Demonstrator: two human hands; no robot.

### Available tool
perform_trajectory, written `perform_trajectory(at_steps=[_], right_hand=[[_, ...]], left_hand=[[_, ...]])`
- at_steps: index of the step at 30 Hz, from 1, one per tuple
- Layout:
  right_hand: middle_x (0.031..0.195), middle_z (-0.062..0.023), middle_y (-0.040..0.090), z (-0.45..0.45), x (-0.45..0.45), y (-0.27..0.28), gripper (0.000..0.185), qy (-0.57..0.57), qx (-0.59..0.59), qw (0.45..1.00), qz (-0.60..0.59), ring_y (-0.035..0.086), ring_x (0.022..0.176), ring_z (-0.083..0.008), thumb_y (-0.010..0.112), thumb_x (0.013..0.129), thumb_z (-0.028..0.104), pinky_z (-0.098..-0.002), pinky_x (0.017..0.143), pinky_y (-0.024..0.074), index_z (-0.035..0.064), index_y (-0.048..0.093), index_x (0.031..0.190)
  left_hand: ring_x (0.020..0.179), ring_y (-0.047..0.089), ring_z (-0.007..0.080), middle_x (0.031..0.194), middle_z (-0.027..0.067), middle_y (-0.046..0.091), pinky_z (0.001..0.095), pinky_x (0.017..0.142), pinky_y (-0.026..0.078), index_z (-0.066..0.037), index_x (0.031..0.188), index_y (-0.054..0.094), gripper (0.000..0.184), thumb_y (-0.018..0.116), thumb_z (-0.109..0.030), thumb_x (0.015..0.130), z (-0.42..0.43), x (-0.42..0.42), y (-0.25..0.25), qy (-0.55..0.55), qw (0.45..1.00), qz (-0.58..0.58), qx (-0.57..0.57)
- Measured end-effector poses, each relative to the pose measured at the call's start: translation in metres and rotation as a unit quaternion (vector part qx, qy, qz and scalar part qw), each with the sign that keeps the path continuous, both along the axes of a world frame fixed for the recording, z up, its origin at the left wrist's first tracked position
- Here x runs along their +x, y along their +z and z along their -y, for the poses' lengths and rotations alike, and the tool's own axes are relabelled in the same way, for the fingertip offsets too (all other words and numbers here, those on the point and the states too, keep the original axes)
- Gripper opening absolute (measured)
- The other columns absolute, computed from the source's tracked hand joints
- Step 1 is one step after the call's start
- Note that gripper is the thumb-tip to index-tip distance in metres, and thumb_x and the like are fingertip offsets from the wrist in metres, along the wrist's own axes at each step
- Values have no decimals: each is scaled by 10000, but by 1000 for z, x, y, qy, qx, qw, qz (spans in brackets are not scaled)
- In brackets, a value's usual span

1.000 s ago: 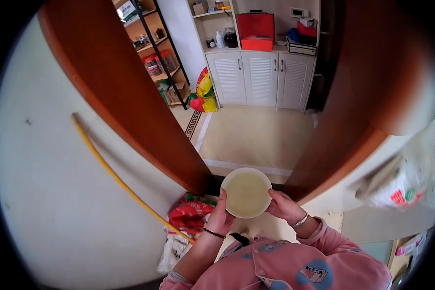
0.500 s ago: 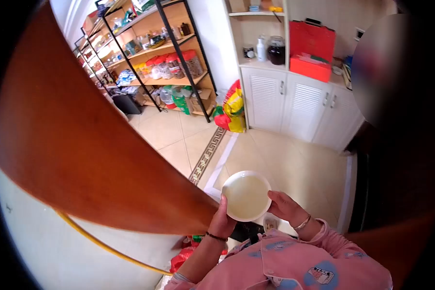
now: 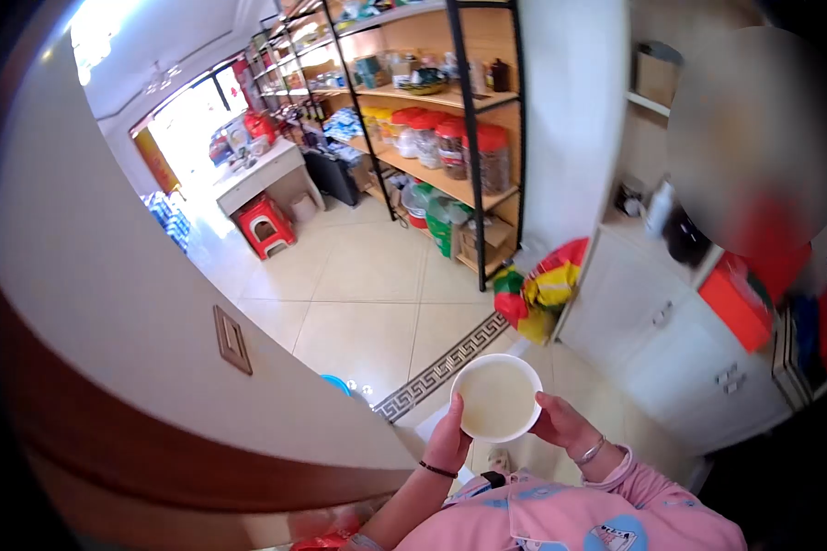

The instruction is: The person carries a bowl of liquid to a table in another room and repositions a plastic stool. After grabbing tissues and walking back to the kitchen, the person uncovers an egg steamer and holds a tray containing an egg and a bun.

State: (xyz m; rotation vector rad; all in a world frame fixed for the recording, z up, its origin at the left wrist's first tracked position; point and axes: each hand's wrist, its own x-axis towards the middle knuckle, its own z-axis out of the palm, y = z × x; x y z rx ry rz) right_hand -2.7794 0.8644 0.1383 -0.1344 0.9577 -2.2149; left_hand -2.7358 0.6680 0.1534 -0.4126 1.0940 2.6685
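A white bowl (image 3: 536, 425) of pale, cloudy liquid is held out in front of my body, its open top facing up. My left hand (image 3: 447, 435) grips the bowl's left side, with the thumb up along the rim. On the opposite side my right hand (image 3: 562, 425) holds the rim, fingers curled round beneath. The undersides of the fingers and the bowl's base are hidden. Below the bowl, part of a shoe (image 3: 498, 460) shows on the tiled floor.
A wall with a switch plate (image 3: 233, 340) stands close on the left. Ahead are a black-framed shelf rack (image 3: 473, 174) with red-lidded jars, colourful bags (image 3: 538, 292), and a white cabinet (image 3: 616, 308) on the right. A red stool (image 3: 266, 227) stands farther off by a white desk (image 3: 262, 173).
My view has turned left and forward past the brown wooden edge, showing more of the far room. Both hands still hold the bowl, now slightly lower and farther right in view.
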Motion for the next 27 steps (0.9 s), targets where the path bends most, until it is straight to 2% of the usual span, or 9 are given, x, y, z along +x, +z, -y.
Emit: perform_trajectory(at_steps=[3,14,16,17,18,20,23,25,27], right_hand=[[1246,-96,468,15,-72,10,638,42,12,999,18,448,1148,-231,565,809,435,-411,978,343,43,371,1274],[1086,-116,569,107,-328,12,520,150,34,988,33,544,1014,-220,551,833,411,-375,894,432,-11,495,1132],[1036,-109,586,137,-377,10,500,192,49,980,34,554,983,-216,550,833,415,-367,876,442,-8,515,1098],[1190,-90,512,152,-404,0,546,236,59,970,19,486,1098,-228,514,844,445,-403,946,376,45,450,1209],[1190,-90,512,171,-424,5,546,252,56,966,18,486,1098,-228,514,844,445,-403,946,376,45,450,1209],[991,-93,591,206,-458,20,500,238,58,969,23,559,958,-210,547,831,434,-371,878,434,6,524,1087],[1036,-97,583,264,-514,25,503,265,71,962,16,547,983,-211,536,833,449,-381,893,421,28,523,1107],[1077,-95,574,305,-554,16,497,285,72,956,18,535,1015,-214,530,837,447,-391,916,402,46,516,1130],[1083,-93,572,352,-588,16,497,289,63,955,11,533,1019,-213,528,838,446,-392,916,401,46,513,1134]], left_hand=[[1119,472,190,1223,112,485,324,940,378,3,1241,392,558,366,-447,911,8,-58,0,43,999,-3,-5],[1131,459,209,1238,131,463,346,941,386,19,1246,371,594,373,-465,901,84,-262,15,150,988,16,-12],[1153,437,208,1261,132,439,344,955,373,17,1266,339,588,360,-450,910,104,-296,23,191,981,14,-14],[1153,437,208,1261,132,439,344,955,373,17,1266,339,588,360,-450,910,117,-312,22,209,978,16,-17],[1157,432,206,1262,129,438,343,957,369,13,1271,334,582,354,-445,913,130,-332,21,229,973,12,-14],[1160,428,204,1264,125,437,341,960,366,9,1276,330,576,349,-440,916,156,-364,21,259,966,11,-7],[1162,424,197,1269,114,436,333,964,358,3,1279,330,575,349,-442,916,204,-411,26,285,958,16,-8],[1198,379,211,1308,76,393,384,982,326,-74,1324,285,547,326,-442,922,242,-444,21,278,960,9,-18],[1172,407,200,1285,89,419,354,971,341,-36,1298,317,557,341,-444,918,285,-480,15,295,955,10,-24]])
